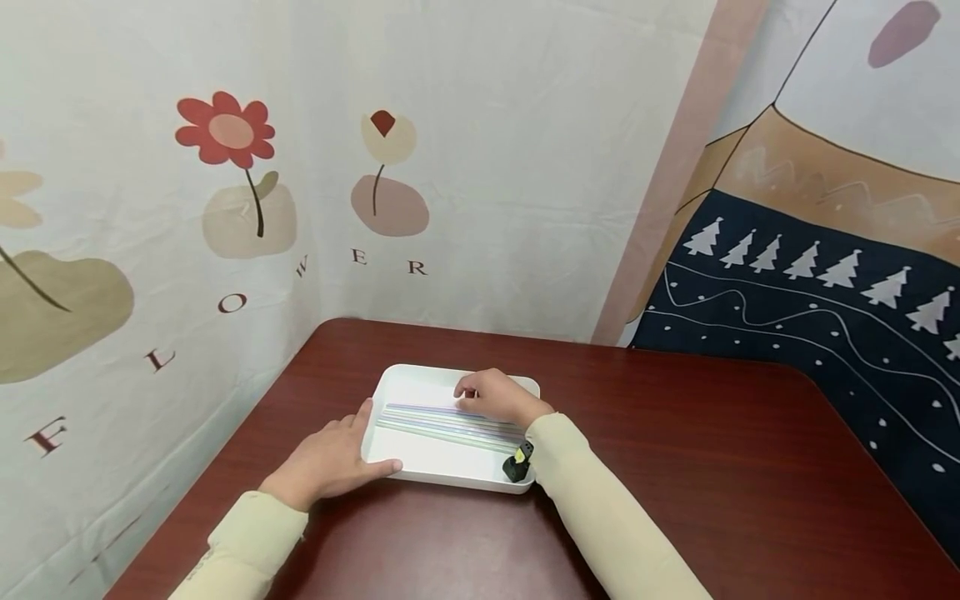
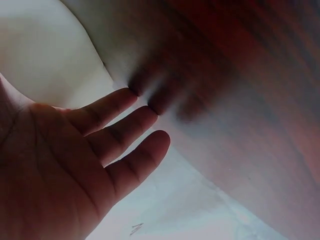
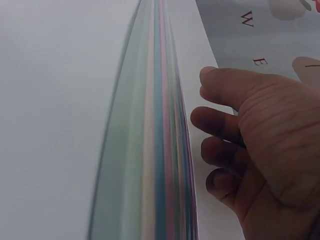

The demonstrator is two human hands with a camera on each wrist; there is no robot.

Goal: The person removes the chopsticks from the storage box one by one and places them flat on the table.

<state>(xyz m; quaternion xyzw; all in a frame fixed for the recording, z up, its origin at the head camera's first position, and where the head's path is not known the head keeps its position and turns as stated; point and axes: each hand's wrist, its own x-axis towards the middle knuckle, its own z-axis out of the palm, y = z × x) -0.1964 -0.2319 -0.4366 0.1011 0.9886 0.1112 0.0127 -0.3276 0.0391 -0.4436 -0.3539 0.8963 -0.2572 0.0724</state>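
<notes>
Cream sleeves [image 1: 618,518] | left hand [image 1: 326,458] spread, right hand [image 1: 501,397] half-curled | tray [image 1: 442,464] on reddish table [image 1: 712,475] | flower-print backdrop [image 1: 517,150]

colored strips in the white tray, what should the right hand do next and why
Probably move the right hand's fingertips in and pinch one of the colored strips at the bundle's far edge: its loosely curled fingers are beside that edge, with nothing visible in them, and the left hand is at the white tray's left end, which may help steady it.
</notes>
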